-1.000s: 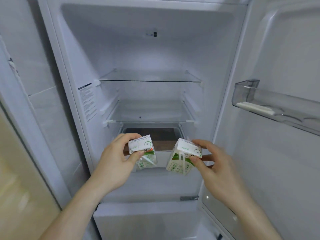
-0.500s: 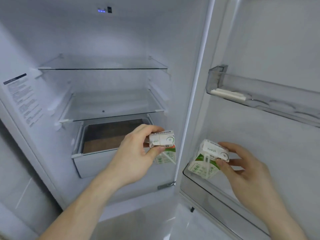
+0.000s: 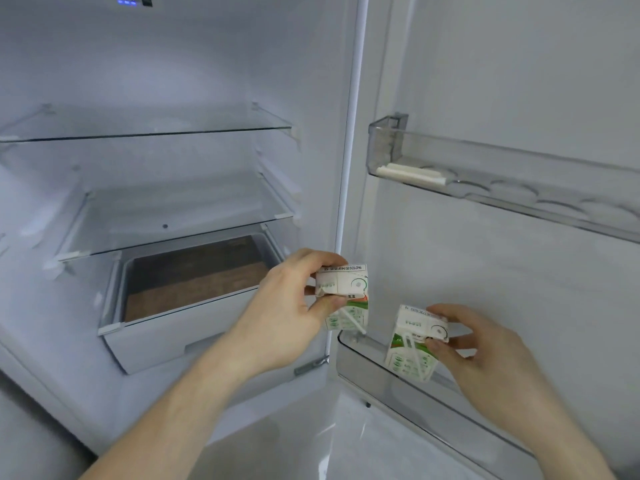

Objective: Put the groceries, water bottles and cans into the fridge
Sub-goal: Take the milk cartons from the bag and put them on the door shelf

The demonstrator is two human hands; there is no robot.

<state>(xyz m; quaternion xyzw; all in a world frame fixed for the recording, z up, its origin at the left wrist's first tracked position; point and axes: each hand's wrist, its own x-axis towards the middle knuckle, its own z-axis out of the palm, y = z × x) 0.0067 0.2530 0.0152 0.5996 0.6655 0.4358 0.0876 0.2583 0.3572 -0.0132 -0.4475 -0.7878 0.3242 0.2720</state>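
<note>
The white fridge stands open before me. My left hand [image 3: 287, 306] grips a small white and green drink carton [image 3: 346, 292] by its top, just in front of the door hinge edge. My right hand [image 3: 485, 351] holds a second, matching carton [image 3: 415, 344] with a straw on its side, its lower part inside the lower door bin [image 3: 367, 365]. I cannot tell whether that carton rests on the bin floor.
Two glass shelves [image 3: 145, 133] [image 3: 173, 237] are bare, with a white drawer [image 3: 166, 327] pulled partly out below them. An upper clear door bin [image 3: 485, 174] with round moulded hollows juts out at the right. A blue indicator light [image 3: 126, 1] glows at the top.
Both hands with their cartons have moved right, from the fridge body toward the door. The right carton has dropped lower into the lower door bin. My view has turned rightward too.
</note>
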